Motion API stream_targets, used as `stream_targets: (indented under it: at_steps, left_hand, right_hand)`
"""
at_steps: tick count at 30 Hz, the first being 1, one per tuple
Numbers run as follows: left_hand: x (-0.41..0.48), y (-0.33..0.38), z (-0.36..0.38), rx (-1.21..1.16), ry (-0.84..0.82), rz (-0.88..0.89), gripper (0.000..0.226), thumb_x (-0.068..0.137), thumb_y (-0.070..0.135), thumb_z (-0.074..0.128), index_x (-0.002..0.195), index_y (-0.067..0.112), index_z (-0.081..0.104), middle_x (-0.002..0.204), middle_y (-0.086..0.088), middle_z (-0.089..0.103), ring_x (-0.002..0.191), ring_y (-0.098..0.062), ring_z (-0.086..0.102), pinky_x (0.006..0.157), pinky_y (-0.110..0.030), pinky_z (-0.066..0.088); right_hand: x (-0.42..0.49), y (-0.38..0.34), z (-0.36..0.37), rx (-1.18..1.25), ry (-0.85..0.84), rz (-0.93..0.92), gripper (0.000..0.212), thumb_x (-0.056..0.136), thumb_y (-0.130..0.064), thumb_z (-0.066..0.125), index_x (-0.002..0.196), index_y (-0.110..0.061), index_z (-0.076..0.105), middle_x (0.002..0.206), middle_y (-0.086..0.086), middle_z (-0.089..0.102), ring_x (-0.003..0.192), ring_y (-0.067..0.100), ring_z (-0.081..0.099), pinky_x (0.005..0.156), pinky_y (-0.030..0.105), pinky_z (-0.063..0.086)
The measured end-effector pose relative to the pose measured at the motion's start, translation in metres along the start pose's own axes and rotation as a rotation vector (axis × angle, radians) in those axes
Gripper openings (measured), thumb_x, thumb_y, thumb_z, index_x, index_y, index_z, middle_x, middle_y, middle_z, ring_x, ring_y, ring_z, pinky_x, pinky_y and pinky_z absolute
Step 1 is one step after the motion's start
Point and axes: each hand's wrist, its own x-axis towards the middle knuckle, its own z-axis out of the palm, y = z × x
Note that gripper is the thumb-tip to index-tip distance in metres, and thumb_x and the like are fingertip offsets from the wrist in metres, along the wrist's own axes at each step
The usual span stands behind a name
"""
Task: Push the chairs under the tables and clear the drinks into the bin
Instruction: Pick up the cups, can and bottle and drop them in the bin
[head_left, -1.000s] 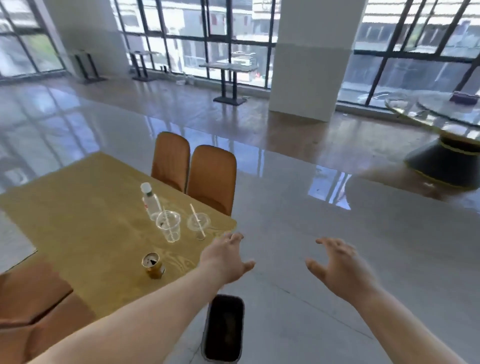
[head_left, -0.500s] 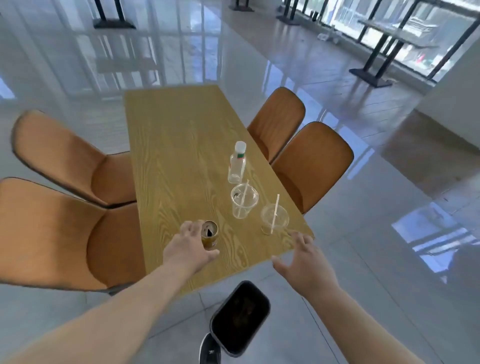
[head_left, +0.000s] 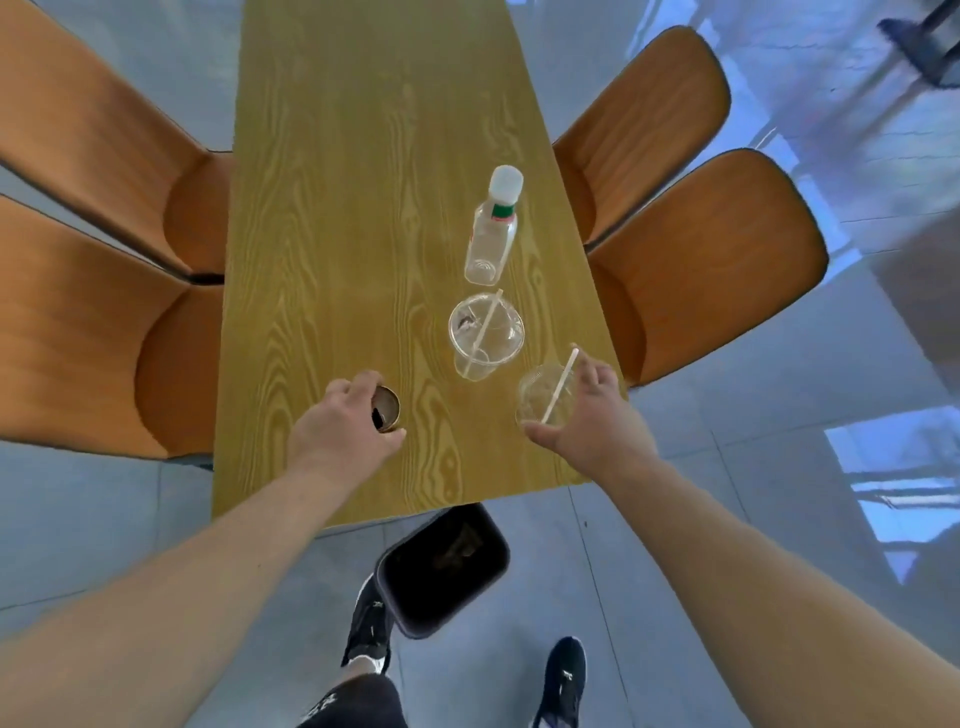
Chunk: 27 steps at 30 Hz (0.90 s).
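Observation:
On the wooden table (head_left: 337, 208) my left hand (head_left: 337, 431) wraps around a gold drink can (head_left: 387, 408) near the front edge. My right hand (head_left: 597, 421) grips a small clear plastic cup with a white straw (head_left: 543, 397), tilted toward me. Behind them stand a larger clear cup with a straw (head_left: 485, 335) and an upright clear bottle with a white cap (head_left: 493, 228). A black bin (head_left: 441, 566) sits on the floor just below the table's near end, by my feet.
Two orange chairs (head_left: 93, 291) flank the table's left side and two more orange chairs (head_left: 696, 244) its right side, seats tucked partly under it. Glossy grey tile floor surrounds everything. My dark shoes (head_left: 371, 623) stand beside the bin.
The view has swung down over the table. My left hand has closed on the can, and my right hand has reached forward and taken hold of the small cup.

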Motion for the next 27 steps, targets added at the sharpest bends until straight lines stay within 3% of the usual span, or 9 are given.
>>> stream_targets:
  at_steps: [6,9,13,16,19,24,27]
  left_hand:
    - [-0.052,0.023,0.027,-0.018,0.015,-0.147,0.066,0.076,0.06,0.076,0.129,0.041,0.042,0.119,0.004,0.053,0.09,-0.027,0.061,0.068,-0.034,0.044]
    - [-0.097,0.045,0.051,-0.083,0.032,-0.202,0.061,0.074,0.054,0.082,0.121,0.04,0.045,0.113,0.004,0.052,0.086,-0.026,0.06,0.07,-0.036,0.049]
    - [-0.164,0.073,0.088,-0.135,-0.051,-0.296,0.063,0.072,0.051,0.081,0.124,0.041,0.048,0.12,0.004,0.052,0.1,-0.028,0.062,0.086,-0.041,0.052]
    - [-0.209,0.077,0.106,-0.126,-0.06,-0.345,0.063,0.074,0.051,0.079,0.128,0.039,0.048,0.126,0.003,0.055,0.103,-0.026,0.062,0.086,-0.038,0.05]
    - [-0.24,0.073,0.107,-0.174,0.01,-0.381,0.062,0.075,0.051,0.078,0.126,0.039,0.045,0.124,0.003,0.054,0.101,-0.027,0.06,0.084,-0.04,0.052]
    - [-0.268,0.062,0.084,-0.193,0.144,-0.329,0.071,0.076,0.051,0.08,0.133,0.036,0.041,0.13,0.002,0.053,0.105,-0.027,0.06,0.084,-0.039,0.05]
    - [-0.277,0.057,0.071,-0.156,0.23,-0.279,0.071,0.075,0.052,0.08,0.131,0.034,0.04,0.127,0.0,0.055,0.099,-0.028,0.061,0.076,-0.037,0.047]
  right_hand:
    - [0.026,0.02,0.008,-0.022,-0.068,-0.172,0.1,0.078,-0.067,0.075,0.151,-0.019,0.026,0.148,0.008,0.038,0.099,0.031,0.064,0.062,0.036,0.049]
    - [0.007,0.035,0.017,0.02,-0.107,-0.297,0.094,0.076,-0.064,0.075,0.145,-0.023,0.026,0.143,0.008,0.038,0.093,0.034,0.063,0.059,0.036,0.049]
    - [-0.04,0.058,0.033,-0.014,-0.165,-0.492,0.091,0.072,-0.065,0.073,0.14,-0.029,0.023,0.122,-0.001,0.04,0.079,0.024,0.052,0.056,0.034,0.045]
    - [-0.077,0.07,0.046,-0.058,-0.242,-0.551,0.095,0.07,-0.067,0.069,0.144,-0.03,0.021,0.119,-0.006,0.037,0.081,0.021,0.051,0.054,0.029,0.04]
    - [-0.108,0.084,0.059,-0.09,-0.307,-0.562,0.097,0.072,-0.068,0.066,0.149,-0.033,0.018,0.126,-0.006,0.037,0.089,0.022,0.056,0.059,0.033,0.046]
    - [-0.142,0.092,0.061,-0.037,-0.23,-0.517,0.099,0.076,-0.07,0.068,0.151,-0.028,0.019,0.138,-0.004,0.037,0.098,0.028,0.062,0.064,0.035,0.046]
    - [-0.153,0.087,0.058,0.021,-0.172,-0.54,0.102,0.074,-0.073,0.067,0.153,-0.028,0.022,0.137,-0.004,0.041,0.106,0.024,0.061,0.068,0.034,0.046]
